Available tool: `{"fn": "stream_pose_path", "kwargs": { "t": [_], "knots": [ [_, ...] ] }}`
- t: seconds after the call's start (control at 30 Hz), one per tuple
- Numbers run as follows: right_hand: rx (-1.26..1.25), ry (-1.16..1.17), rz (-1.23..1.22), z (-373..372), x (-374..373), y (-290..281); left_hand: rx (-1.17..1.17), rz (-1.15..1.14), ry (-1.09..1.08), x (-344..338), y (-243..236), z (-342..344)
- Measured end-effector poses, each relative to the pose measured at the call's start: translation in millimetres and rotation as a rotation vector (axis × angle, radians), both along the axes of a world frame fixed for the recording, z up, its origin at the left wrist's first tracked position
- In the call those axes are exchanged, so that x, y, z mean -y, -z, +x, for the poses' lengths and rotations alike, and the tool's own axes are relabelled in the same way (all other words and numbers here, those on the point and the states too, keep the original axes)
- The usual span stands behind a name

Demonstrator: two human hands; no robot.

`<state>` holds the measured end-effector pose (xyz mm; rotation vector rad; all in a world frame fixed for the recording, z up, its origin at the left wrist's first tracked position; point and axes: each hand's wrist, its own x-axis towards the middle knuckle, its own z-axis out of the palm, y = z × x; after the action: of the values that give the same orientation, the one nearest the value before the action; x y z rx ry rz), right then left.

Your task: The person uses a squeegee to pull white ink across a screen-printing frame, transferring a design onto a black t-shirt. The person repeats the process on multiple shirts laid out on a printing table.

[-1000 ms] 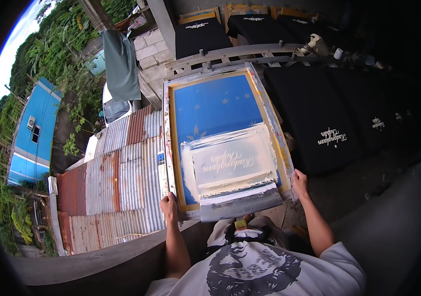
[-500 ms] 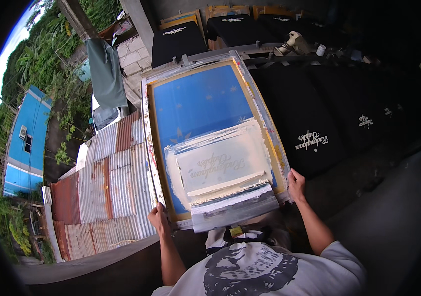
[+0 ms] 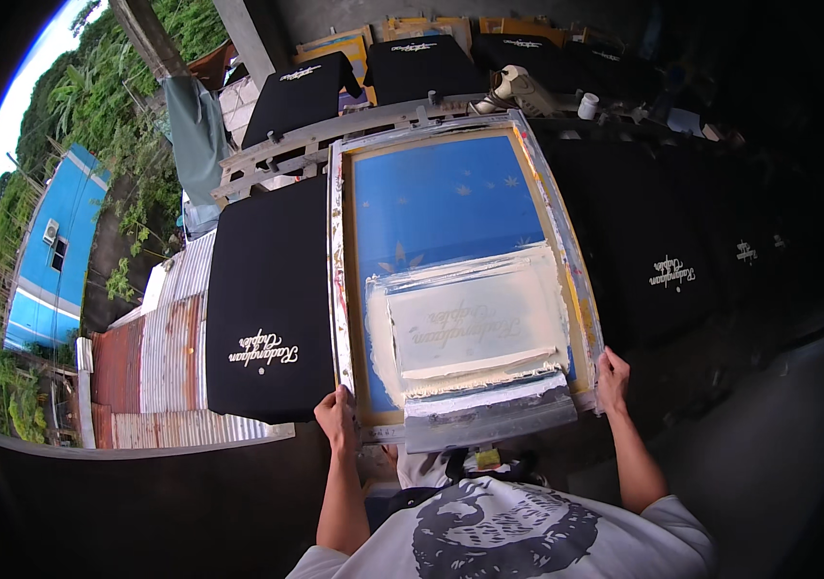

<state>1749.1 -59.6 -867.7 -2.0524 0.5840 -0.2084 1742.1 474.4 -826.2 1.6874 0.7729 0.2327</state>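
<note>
My left hand (image 3: 337, 418) grips the lower left side of a large screen printing frame (image 3: 339, 270), and my right hand (image 3: 613, 379) grips its lower right side. The blue mesh (image 3: 431, 198) has pale leaf shapes; cream ink (image 3: 470, 294) covers its lower half around a faint reversed script design. A grey squeegee (image 3: 489, 420) lies across the frame's near end, streaked with ink. Black garments with white script prints lie on boards to the left (image 3: 262, 270) and right (image 3: 643, 222) of the frame.
More black garments (image 3: 421, 72) lie at the back along a metal rail (image 3: 373, 121), near a beige gadget (image 3: 518, 92) and a white cup (image 3: 586, 106). Left are a hanging green sheet (image 3: 190, 130), rusty roofing (image 3: 141, 367) past a concrete edge, a blue building (image 3: 64, 241) and trees.
I have swung rightward with the frame held in both hands; a printed black garment on a board has come into view left of it, covering much of the roofing.
</note>
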Motion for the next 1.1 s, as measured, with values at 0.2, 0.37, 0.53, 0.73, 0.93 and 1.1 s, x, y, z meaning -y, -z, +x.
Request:
{"fn": "stream_pose_path", "kwargs": {
  "t": [0.2, 0.37, 0.53, 0.73, 0.93, 1.1],
  "knots": [
    [0.004, -0.021, -0.028, 5, 3, -6, -0.077, 0.165, -0.003, 2, -35, 5],
    [0.014, -0.053, -0.010, 9, 4, -14, -0.083, 0.180, -0.007, 2, -45, 4],
    [0.074, -0.093, -0.008, 9, 13, -12, -0.152, 0.254, 0.059, 8, -61, 6],
    [0.025, -0.093, 0.088, 13, 16, -17, -0.174, 0.296, 0.125, -2, -54, 3],
    [-0.131, -0.152, 0.025, 20, 25, -7, -0.197, 0.292, 0.132, 5, -60, 7],
    [0.139, -0.257, -0.231, 22, 4, -32, -0.310, 0.386, 0.177, -3, -56, 4]
  ]
}}
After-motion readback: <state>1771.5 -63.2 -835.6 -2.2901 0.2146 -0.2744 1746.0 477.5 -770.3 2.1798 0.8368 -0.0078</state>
